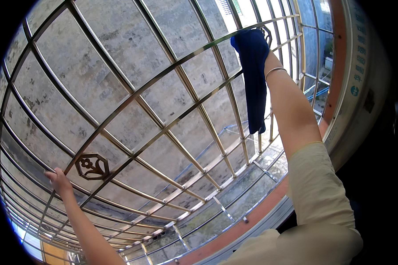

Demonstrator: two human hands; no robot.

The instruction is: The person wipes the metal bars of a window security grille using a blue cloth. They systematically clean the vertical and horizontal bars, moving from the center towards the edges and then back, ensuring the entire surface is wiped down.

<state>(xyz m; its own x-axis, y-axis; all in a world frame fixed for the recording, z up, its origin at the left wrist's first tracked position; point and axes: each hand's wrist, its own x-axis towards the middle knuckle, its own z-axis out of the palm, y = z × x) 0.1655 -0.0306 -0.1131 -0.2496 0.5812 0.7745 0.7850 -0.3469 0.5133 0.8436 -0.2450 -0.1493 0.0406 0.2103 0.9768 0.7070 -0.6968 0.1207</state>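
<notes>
A window guard of shiny metal bars (185, 78) fills most of the view before me. At the left, my left hand (60, 183) grips a horizontal bar of it, beside an octagonal metal ornament (92, 166) with a flower shape. My right arm reaches up to the upper right, a thin bangle on its wrist. A dark blue cloth (256, 82) covers most of my right hand (272, 57), which holds it against the upper horizontal bar. The cloth's long end hangs down in front of the bars. The right fingers are hidden beneath the fabric.
Beyond the guard stands a stained grey concrete wall (119, 36). Below runs a reddish sill (219, 228) beside a metal window track. A window frame (348, 82) bearing writing curves along the right. A blue line (189, 167) shows behind the bars.
</notes>
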